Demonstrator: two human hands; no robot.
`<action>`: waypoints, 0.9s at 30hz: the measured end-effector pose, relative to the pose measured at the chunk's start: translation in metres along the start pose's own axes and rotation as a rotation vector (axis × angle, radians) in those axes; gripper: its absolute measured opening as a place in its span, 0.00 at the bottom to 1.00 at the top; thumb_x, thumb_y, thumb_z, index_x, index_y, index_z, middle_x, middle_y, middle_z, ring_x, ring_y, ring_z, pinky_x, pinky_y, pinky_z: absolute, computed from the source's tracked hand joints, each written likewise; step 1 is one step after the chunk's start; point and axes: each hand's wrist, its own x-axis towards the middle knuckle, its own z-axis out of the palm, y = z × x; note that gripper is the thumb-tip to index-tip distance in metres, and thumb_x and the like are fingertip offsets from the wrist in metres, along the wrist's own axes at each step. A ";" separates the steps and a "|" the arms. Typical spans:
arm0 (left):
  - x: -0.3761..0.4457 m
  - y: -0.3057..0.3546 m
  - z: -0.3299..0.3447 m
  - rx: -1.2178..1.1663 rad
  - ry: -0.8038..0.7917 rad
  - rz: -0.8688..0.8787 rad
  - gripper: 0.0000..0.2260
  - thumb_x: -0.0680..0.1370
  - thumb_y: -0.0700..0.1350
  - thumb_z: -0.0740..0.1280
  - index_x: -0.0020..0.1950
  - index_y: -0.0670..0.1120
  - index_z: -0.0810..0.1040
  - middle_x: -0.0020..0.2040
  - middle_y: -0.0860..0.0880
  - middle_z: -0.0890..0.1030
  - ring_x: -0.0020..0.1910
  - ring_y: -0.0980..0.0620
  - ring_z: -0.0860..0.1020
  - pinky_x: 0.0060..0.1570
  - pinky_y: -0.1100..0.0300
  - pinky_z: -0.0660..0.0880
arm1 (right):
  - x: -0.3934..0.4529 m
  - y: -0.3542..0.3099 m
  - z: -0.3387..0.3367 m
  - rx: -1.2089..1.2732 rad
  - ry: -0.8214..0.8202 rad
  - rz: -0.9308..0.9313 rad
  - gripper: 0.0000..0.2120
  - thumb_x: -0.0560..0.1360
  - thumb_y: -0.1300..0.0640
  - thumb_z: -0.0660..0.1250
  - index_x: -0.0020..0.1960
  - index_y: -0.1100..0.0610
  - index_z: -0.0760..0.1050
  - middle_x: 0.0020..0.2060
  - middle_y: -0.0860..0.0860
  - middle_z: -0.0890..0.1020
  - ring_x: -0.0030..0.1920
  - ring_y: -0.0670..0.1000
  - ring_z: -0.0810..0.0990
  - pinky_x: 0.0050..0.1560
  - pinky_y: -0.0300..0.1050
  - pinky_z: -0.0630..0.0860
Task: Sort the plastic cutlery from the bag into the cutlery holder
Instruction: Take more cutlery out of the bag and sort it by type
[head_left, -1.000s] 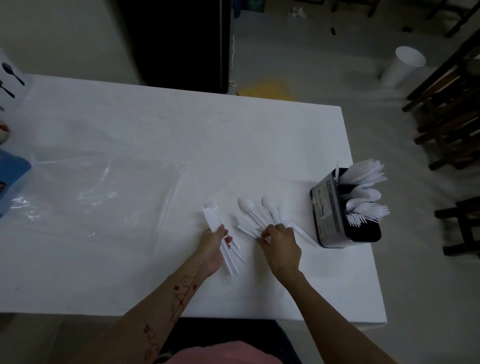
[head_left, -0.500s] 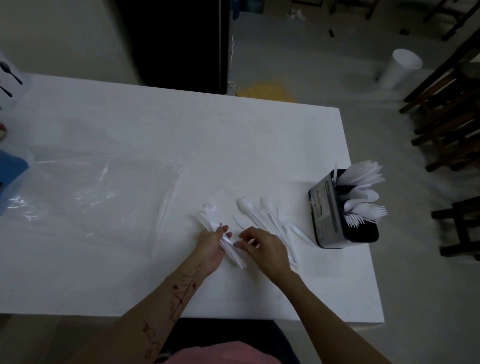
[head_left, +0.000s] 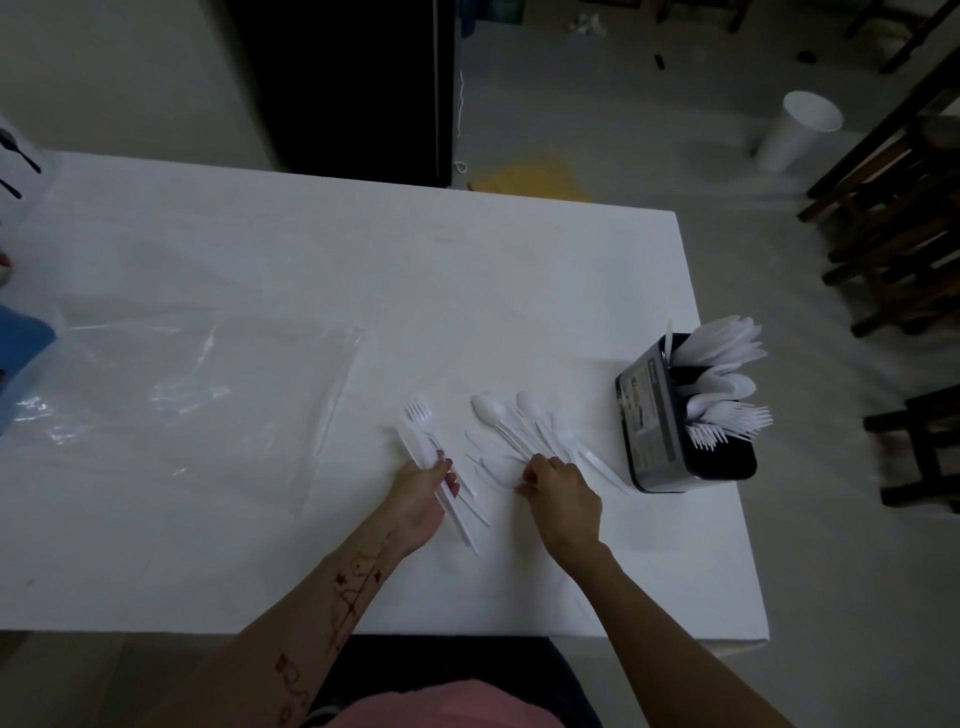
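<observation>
My left hand (head_left: 421, 499) is closed around a small bundle of white plastic forks and knives (head_left: 426, 441), tines pointing away from me, handles trailing toward the near edge. My right hand (head_left: 561, 493) rests with curled fingers on the near end of a loose pile of white spoons (head_left: 511, 421) lying on the white table (head_left: 311, 260); whether it grips one I cannot tell. The black cutlery holder (head_left: 654, 415) stands at the table's right edge, filled with white knives, spoons and forks. The clear plastic bag (head_left: 171, 395) lies flat to the left.
A blue object (head_left: 21, 343) sits at the far left edge beside a white box printed with cutlery pictures (head_left: 15, 156). Off the table, a white bin (head_left: 800, 130) stands on the floor and dark wooden chairs (head_left: 898, 234) line the right side.
My right hand moved left toward the bundle in my left hand, then came back right to the spoon pile. My left hand keeps its hold and has barely moved.
</observation>
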 end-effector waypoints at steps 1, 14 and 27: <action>0.001 0.000 -0.001 0.001 -0.009 0.004 0.08 0.80 0.33 0.60 0.43 0.41 0.73 0.37 0.46 0.72 0.35 0.53 0.71 0.38 0.63 0.76 | 0.000 0.000 -0.002 0.012 0.015 0.002 0.08 0.78 0.50 0.65 0.53 0.54 0.74 0.47 0.49 0.80 0.51 0.51 0.76 0.41 0.47 0.77; -0.001 -0.011 0.005 0.352 -0.060 0.150 0.12 0.83 0.43 0.56 0.64 0.40 0.68 0.50 0.45 0.80 0.47 0.48 0.79 0.49 0.54 0.76 | 0.017 -0.042 -0.034 1.010 -0.152 0.272 0.08 0.72 0.57 0.74 0.43 0.61 0.78 0.39 0.55 0.84 0.37 0.49 0.85 0.29 0.36 0.74; 0.001 -0.009 -0.003 0.237 -0.187 0.033 0.08 0.79 0.32 0.62 0.57 0.38 0.73 0.43 0.44 0.76 0.41 0.48 0.76 0.48 0.55 0.74 | 0.023 -0.036 -0.023 0.657 -0.128 0.217 0.10 0.75 0.44 0.68 0.45 0.50 0.82 0.39 0.43 0.84 0.43 0.46 0.81 0.45 0.45 0.78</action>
